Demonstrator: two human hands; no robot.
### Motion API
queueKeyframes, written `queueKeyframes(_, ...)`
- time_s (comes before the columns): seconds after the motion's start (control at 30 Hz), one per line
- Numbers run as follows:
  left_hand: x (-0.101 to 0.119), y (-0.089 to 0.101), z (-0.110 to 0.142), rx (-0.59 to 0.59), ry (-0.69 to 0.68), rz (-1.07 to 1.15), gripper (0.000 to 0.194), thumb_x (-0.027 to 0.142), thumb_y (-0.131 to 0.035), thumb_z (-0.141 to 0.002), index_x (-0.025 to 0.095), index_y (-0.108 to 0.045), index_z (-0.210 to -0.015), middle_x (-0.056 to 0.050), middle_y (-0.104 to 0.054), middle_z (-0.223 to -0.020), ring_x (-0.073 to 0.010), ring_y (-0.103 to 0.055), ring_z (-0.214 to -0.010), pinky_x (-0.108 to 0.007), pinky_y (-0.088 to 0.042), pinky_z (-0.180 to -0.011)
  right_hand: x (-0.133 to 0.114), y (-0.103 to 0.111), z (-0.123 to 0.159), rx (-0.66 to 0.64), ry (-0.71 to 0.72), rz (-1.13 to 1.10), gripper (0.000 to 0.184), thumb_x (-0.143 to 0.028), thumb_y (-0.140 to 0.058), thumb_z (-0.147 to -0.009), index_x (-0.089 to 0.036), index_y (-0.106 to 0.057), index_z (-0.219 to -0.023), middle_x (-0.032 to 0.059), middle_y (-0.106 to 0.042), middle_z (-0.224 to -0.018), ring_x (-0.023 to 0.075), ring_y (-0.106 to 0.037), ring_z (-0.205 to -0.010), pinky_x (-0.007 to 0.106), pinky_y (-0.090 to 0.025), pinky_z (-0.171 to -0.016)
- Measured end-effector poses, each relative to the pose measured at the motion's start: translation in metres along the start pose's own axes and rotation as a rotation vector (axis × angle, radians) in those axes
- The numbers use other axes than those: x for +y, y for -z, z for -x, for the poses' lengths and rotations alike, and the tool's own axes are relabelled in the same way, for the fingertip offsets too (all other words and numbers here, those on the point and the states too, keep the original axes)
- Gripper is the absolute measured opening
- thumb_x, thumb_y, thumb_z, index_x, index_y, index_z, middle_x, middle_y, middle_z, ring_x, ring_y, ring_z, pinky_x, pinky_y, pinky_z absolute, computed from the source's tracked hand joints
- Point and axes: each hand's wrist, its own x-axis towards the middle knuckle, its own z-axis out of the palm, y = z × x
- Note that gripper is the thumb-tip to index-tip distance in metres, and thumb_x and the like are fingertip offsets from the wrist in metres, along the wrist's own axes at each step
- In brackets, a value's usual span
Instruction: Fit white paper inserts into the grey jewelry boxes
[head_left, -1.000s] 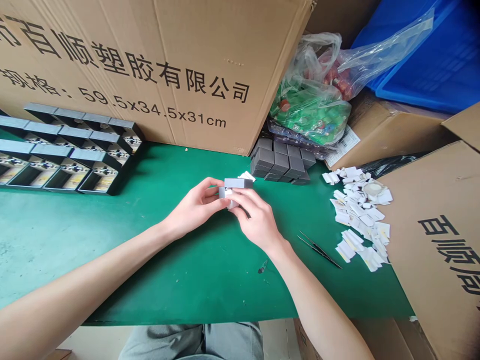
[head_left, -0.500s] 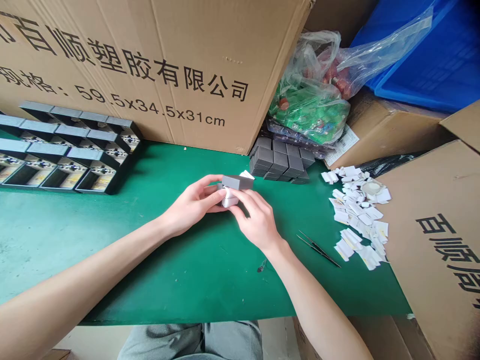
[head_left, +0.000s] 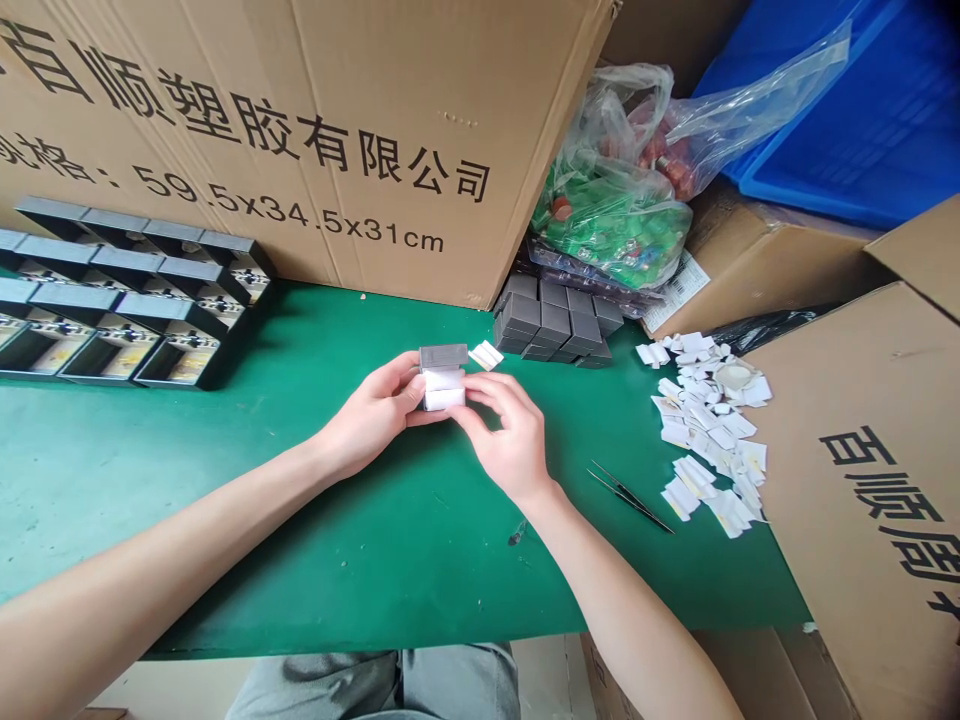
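A small dark-grey hinged box (head_left: 443, 356) stands open over the table's middle, its lid raised. Inside it sits a white padded insert (head_left: 445, 389) with a slit across its middle. My left hand (head_left: 375, 412) is closed around the box's left side, thumb at the front. From the right, my right hand (head_left: 511, 432) pinches the box at its right side and lower front corner; some of its fingertips are hidden. Just behind the right fingers lies a loose white folded piece (head_left: 486, 355) on the green table (head_left: 420, 540).
Closed grey boxes (head_left: 551, 318) are stacked behind my hands. Several open boxes (head_left: 169, 312) stand in rows at left. Tweezers (head_left: 631, 497) and a pile of white inserts (head_left: 709, 420) lie at right. Cartons (head_left: 322, 60) and a plastic bag of green items (head_left: 611, 220) border the table.
The box has turned so its open front faces me, and the white insert shows fully. My right fingers have drawn back from its front to the right side.
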Motion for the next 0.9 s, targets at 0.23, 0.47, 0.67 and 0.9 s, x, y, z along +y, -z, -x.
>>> queueKeyframes(0.23,-0.0063,0.0028,-0.0008,-0.009,-0.069,-0.044,0.045,0.048,-0.079,-0.092,0.025,-0.069,-0.130,-0.007,-0.072,-0.135,-0.0314,-0.067,-0.130,-0.047,-0.063,-0.107,-0.0068,-0.0029,-0.0004,0.033,-0.160,-0.118,0.019,-0.021,-0.077,-0.089,-0.022,-0.076,-0.109,0.0069,-0.077,-0.109,0.0182,-0.072,-0.091,0.031,-0.062,-0.078)
queueKeyframes(0.47,-0.0075,-0.0024,0.0009,-0.034,-0.063,-0.095,0.044,0.049,-0.078,-0.092,0.023,-0.069,-0.126,-0.008,-0.069,-0.141,-0.0327,-0.066,-0.130,-0.046,-0.064,-0.105,-0.0058,-0.0070,-0.0019,0.110,-0.392,-0.308,0.021,-0.033,-0.079,-0.088,-0.020,-0.075,-0.105,0.0066,-0.079,-0.100,0.0189,-0.073,-0.088,0.032,-0.062,-0.080)
queueKeyframes(0.67,-0.0087,-0.0032,0.0006,-0.069,-0.057,-0.047,0.046,0.050,-0.082,-0.089,0.023,-0.070,-0.125,-0.008,-0.068,-0.142,-0.0330,-0.065,-0.131,-0.048,-0.063,-0.107,-0.0058,-0.0090,-0.0004,0.176,-0.407,-0.312,0.014,-0.033,-0.079,-0.089,-0.021,-0.076,-0.096,0.0039,-0.079,-0.093,0.0187,-0.074,-0.084,0.031,-0.062,-0.079)
queueKeyframes(0.9,-0.0077,-0.0060,0.0022,0.003,-0.054,-0.087,0.056,0.049,-0.078,-0.093,0.032,-0.060,-0.143,-0.006,-0.070,-0.135,-0.0286,-0.069,-0.124,-0.052,-0.062,-0.107,0.0005,-0.0077,-0.0011,0.103,-0.364,-0.227,0.016,-0.035,-0.074,-0.093,-0.020,-0.077,-0.099,0.0045,-0.076,-0.095,0.0178,-0.073,-0.085,0.029,-0.060,-0.077)
